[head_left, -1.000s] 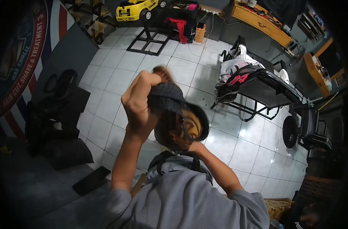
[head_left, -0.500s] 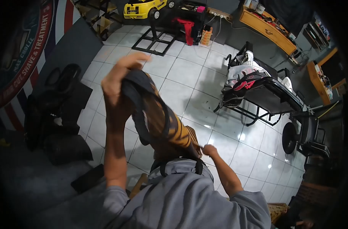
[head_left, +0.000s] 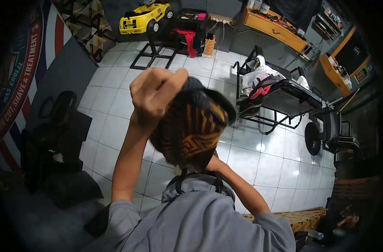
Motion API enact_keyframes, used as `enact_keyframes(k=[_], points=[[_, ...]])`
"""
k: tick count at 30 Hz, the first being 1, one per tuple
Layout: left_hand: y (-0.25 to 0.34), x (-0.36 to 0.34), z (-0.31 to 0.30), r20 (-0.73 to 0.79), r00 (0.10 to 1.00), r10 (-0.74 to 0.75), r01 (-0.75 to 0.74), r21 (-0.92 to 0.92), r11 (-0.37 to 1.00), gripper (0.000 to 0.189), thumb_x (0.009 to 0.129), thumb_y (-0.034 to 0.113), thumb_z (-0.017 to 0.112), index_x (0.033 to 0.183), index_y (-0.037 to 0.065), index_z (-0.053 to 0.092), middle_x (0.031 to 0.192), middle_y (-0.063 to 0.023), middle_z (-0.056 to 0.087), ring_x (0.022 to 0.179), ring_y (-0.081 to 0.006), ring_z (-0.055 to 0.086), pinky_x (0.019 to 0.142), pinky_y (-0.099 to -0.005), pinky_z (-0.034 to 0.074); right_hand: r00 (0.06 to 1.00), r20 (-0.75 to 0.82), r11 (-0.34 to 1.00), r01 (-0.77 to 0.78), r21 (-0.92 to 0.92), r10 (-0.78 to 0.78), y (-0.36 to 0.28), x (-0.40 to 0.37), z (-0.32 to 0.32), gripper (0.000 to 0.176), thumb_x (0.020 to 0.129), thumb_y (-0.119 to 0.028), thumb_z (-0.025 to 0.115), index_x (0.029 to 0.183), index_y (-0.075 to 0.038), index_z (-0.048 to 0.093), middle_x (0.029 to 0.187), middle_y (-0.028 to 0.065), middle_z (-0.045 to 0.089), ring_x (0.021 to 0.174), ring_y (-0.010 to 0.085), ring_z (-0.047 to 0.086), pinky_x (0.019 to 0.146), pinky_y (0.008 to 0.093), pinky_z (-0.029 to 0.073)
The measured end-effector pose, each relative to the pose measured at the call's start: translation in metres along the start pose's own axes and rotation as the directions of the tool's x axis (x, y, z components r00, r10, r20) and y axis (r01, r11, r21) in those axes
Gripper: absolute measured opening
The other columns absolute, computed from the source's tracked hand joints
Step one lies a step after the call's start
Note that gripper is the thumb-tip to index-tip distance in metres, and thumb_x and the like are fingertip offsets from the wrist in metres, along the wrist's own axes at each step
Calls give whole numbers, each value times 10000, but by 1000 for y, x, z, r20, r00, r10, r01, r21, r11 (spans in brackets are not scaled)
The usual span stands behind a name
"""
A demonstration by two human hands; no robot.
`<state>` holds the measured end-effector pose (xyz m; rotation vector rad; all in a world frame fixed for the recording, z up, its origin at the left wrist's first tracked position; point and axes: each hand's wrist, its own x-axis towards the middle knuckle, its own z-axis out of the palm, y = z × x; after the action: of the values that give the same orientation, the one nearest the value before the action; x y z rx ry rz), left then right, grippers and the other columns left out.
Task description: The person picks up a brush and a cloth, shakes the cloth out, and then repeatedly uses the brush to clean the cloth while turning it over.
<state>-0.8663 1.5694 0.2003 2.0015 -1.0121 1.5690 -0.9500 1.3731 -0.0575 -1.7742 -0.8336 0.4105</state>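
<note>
Shows a black-and-orange cloth [head_left: 195, 126] clamped in the fisted left hand [head_left: 158, 92], held before the chest, above the floor [head_left: 116, 126]. Now bunched round, no longer stretched long; looks gathered rather than spread. Hides the right hand [head_left: 211, 163] underneath, so cannot tell its grip.

The room is dim. The white floor [head_left: 116, 122] is the brightest part, because most of the light lands there. Small shiny spots of glare sit on the tiles near the black bench [head_left: 292, 98], so the light seems to come from above. The bench makes a soft shadow on the floor beside it. The corners of the picture are black, and the right side is very dark. Straight lines bend near the edges, like the wall sign [head_left: 19, 67] on the left. The left hand [head_left: 158, 90] and the striped cloth [head_left: 191, 130] look a little blurry.
</note>
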Motion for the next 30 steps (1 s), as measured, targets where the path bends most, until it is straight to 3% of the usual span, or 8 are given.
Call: enact_keyframes(k=[4, 8, 11, 13, 15, 20, 27, 30], points=[[-29, 7, -16, -31, 990, -140, 141, 54, 989, 244, 641, 60, 679, 883, 35, 659, 716, -49, 518, 602, -176, 552, 517, -283, 443, 933, 160, 890, -240, -389, 322, 104, -38, 52, 360, 840, -251, 539, 1146, -73, 607, 1222, 149, 560, 1118, 314, 539, 935, 394, 421], [-34, 8, -35, -53, 975, -217, 218, 9, 976, 187, 752, 185, 685, 858, 34, 652, 736, -47, 548, 648, -172, 569, 538, -267, 443, 465, 28, 350, -623, -700, 885, 117, -52, 59, 342, 851, -288, 510, 1085, -81, 649, 1145, 140, 612, 1055, 325, 583, 882, 426, 456], [-26, -1, -37, 89, 949, -304, 311, -75, 948, 185, 749, 179, 683, 852, 30, 649, 757, -58, 555, 666, -189, 575, 562, -275, 454, 633, -92, 443, -631, -637, 768, 154, -47, 43, 352, 876, -348, 480, 925, -66, 685, 961, 180, 662, 921, 307, 645, 757, 426, 502], [-21, -8, -28, 141, 935, -326, 337, -56, 940, 162, 704, 96, 684, 844, 25, 641, 790, -72, 564, 689, -198, 584, 596, -287, 466, 734, -299, 523, -656, -544, 610, 188, -37, 21, 488, 915, -446, 432, 801, -26, 654, 835, 180, 665, 733, 259, 664, 628, 377, 503], [-19, -15, -17, 217, 914, -342, 365, -79, 928, 159, 679, 85, 686, 814, 19, 632, 799, -75, 574, 712, -192, 589, 621, -279, 463, 710, -375, 800, -564, 206, 596, 86, -5, -30, 476, 939, -475, 377, 778, -65, 556, 614, 44, 540, 463, 163, 500, 414, 300, 376], [5, 2, 14, 328, 925, -191, 270, -215, 938, 263, 614, -23, 655, 869, 27, 619, 778, -71, 540, 628, -209, 592, 523, -304, 487, 908, -88, 389, -87, 917, 411, -82, 18, -96, 510, 911, -583, 385, 735, -106, 426, 551, -63, 291, 427, 34, 244, 370, 198, 179], [10, 34, 43, 131, 969, -208, 214, -37, 976, 218, 639, 91, 711, 842, 28, 661, 779, -65, 573, 669, -205, 600, 568, -269, 476, 811, 362, 633, -584, 508, 459, 23, -4, -67, 326, 931, -277, 509, 727, -45, 615, 533, -44, 442, 427, 29, 327, 394, 200, 239], [3, 45, 45, 96, 982, -163, 159, 47, 986, 272, 590, 49, 667, 861, 30, 650, 798, -75, 569, 670, -223, 604, 567, -291, 487, 719, 199, 746, -642, -177, 666, 131, -47, -42, 433, 853, -443, 553, 770, -37, 679, 703, 143, 658, 646, 231, 639, 579, 355, 480]])
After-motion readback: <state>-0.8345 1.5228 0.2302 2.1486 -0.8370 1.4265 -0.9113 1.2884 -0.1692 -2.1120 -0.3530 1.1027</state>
